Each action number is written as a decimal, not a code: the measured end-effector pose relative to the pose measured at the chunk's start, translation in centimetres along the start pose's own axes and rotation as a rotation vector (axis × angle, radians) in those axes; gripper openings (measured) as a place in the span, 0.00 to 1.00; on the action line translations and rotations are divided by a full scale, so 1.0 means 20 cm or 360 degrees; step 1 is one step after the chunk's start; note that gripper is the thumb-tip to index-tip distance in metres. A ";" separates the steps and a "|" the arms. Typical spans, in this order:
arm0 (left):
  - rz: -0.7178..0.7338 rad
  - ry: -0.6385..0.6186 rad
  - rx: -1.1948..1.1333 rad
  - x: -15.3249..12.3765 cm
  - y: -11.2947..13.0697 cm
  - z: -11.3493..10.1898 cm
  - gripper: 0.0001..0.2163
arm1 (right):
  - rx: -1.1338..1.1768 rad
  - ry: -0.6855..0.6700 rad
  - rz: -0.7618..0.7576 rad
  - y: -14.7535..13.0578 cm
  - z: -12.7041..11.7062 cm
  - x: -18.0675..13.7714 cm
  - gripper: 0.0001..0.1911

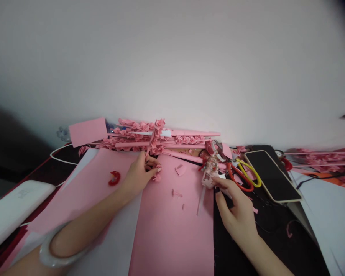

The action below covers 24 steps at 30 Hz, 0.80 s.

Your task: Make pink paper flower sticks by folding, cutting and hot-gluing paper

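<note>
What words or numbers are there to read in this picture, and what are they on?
No word or number can be read.
On the white case: a faint mark, too blurred.
On the glue gun by the right hand: a tiny pattern, no letters.
On the phone: dark screen, nothing.
On the stick in the left hand: nothing.

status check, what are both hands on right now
Left hand pinching pink paper stick. Right hand open, touching glue gun. Scissors and phone just beyond; paper scraps between hands.
</note>
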<state>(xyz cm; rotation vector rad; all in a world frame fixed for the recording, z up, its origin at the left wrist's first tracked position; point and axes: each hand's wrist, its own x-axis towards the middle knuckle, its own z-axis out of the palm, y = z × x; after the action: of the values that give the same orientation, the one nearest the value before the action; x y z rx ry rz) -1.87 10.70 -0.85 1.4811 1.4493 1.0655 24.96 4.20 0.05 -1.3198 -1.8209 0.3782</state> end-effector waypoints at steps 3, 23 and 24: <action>0.0094 0.0123 -0.0210 -0.03 0.04 0.01 0.11 | 0.0004 0.0011 -0.0034 -0.01 -0.01 0.00 0.16; -0.0396 -0.0766 -0.0942 -0.30 0.15 0.19 0.12 | 0.0490 -0.0407 -0.0043 -0.15 0.10 -0.06 0.07; -0.0391 -0.0777 -0.0956 -0.30 0.15 0.19 0.12 | 0.0480 -0.0390 -0.0037 -0.15 0.10 -0.07 0.07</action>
<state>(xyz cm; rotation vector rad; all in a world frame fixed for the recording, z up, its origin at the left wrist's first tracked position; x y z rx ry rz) 2.76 4.75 0.39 1.0011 0.8369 0.8119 21.57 2.28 0.21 -1.0788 -1.8859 0.7983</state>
